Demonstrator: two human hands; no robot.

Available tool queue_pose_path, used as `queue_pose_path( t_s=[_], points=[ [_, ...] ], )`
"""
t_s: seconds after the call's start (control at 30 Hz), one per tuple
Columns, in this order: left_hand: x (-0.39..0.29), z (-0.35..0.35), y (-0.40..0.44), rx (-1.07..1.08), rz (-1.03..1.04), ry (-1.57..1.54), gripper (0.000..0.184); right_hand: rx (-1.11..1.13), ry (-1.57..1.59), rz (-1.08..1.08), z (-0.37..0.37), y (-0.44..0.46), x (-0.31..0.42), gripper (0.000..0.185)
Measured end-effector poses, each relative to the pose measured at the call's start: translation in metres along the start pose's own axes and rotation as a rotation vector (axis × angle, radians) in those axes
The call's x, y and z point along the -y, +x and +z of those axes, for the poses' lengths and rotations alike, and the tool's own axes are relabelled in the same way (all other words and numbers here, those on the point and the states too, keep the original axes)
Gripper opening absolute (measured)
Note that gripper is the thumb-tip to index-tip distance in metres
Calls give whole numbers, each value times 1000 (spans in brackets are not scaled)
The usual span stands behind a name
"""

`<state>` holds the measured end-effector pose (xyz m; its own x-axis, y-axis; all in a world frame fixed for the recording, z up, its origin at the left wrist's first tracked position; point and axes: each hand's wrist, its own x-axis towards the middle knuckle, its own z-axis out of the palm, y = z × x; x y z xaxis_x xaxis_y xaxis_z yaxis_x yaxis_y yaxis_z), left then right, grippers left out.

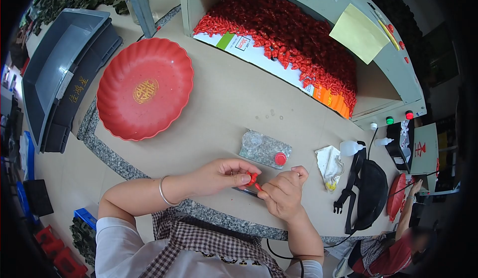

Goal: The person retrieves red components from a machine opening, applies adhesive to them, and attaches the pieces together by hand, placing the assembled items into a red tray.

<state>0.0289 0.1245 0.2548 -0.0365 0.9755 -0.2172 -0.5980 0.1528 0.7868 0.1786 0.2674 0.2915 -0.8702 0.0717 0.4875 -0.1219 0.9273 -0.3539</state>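
A small glossy red piece (252, 179) is pinched between the thumb and fingers of my left hand (226, 176). Its narrow end points toward my right hand (285, 194), whose fingers are curled closed right beside it. Whether anything sits inside that fist is hidden. A thin dark strip (244, 192) lies on the table just under my hands. Beyond them is a grey speckled stone slab (259, 149), with a red bottle cap (280, 158) on its right end and a round clear disc (252, 138) on its left.
A red scalloped plate (144, 106) lies at left, near a grey bin (62, 79). Heaped red pieces (294, 34) fill the shelf box ahead. To the right are a stained white cloth (328, 166), a white squeeze bottle (350, 148) and a black waist bag (372, 193). A co-worker (388, 253) is at lower right.
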Motion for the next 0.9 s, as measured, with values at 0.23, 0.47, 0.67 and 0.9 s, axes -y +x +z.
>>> queue_pose_path(
  t_s=[0.23, 0.47, 0.67, 0.9],
  points=[
    [0, 0, 0, 34, -2, -5, 27, 20, -13, 0, 2, 0, 0, 18],
    [3, 0, -1, 2, 75, 111, 25, -35, -156, -60, 8, -4, 2, 19],
    [1, 1, -2, -29, 140, 227, 22, -74, -323, -148, 12, -7, 2, 19],
    [5, 1, -2, -44, 123, 202, 23, -86, -323, -151, 13, -7, 2, 19]
  ],
)
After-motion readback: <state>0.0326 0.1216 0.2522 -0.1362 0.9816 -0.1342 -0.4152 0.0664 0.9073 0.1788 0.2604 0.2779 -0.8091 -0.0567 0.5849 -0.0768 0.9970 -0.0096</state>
